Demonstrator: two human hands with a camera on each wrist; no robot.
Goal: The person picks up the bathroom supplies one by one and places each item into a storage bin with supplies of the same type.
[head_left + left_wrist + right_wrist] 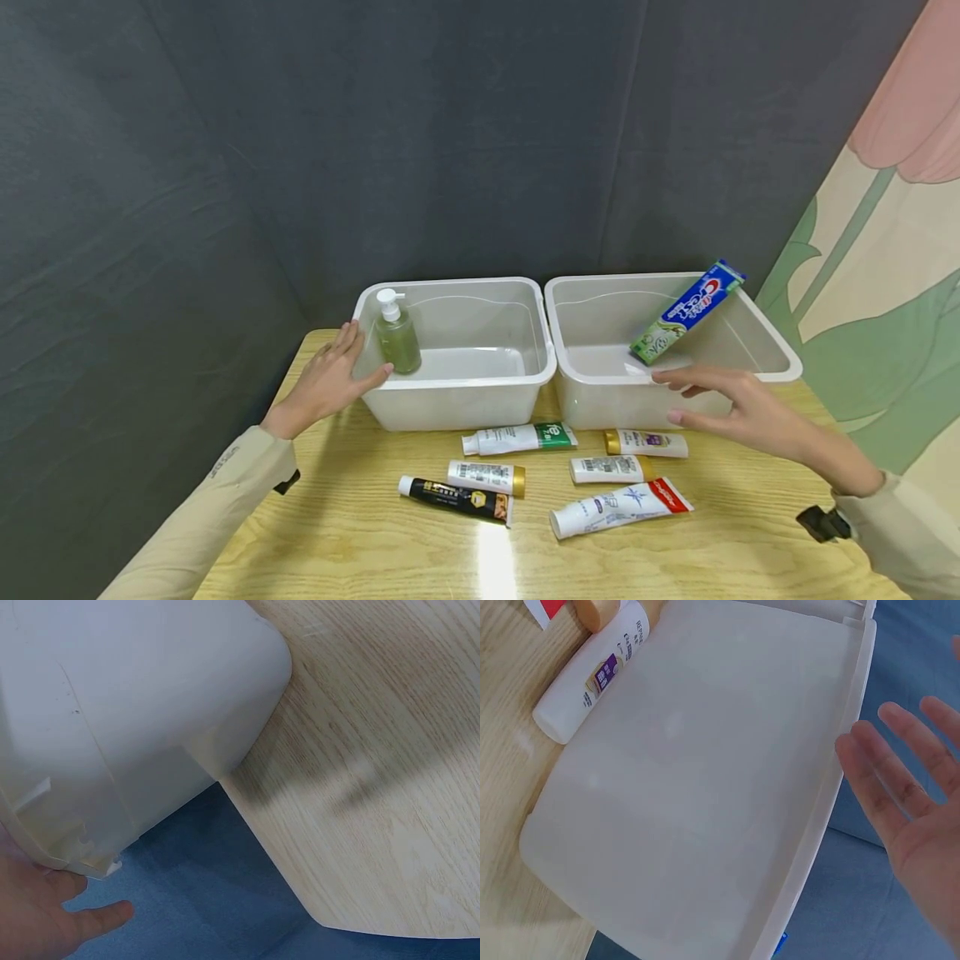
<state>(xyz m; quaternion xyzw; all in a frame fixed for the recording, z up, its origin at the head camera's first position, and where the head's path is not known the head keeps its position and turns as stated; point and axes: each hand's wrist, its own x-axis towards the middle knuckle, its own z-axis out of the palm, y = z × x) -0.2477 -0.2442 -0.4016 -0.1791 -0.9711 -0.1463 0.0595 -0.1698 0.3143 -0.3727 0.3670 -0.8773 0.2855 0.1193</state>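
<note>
My left hand [330,379] rests on the left rim of the left white bin [450,407], fingers extended and thumb over the front corner. Inside that bin, a green pump bottle [399,343] with a white pump stands near the left wall. Above the front rim of the right white bin [615,407] is my right hand [738,410], holding nothing, its fingers spread in the right wrist view. A blue and green Crest toothpaste box [684,315] leans in that bin, its top end over the back right rim.
Before the bins lie a white-green tube [517,439], a black toothpaste tube [453,497], a white-red toothpaste tube [622,507] and gold-capped white tubes [483,477] on the wooden table [360,550]. A dark curtain [450,150] hangs behind.
</note>
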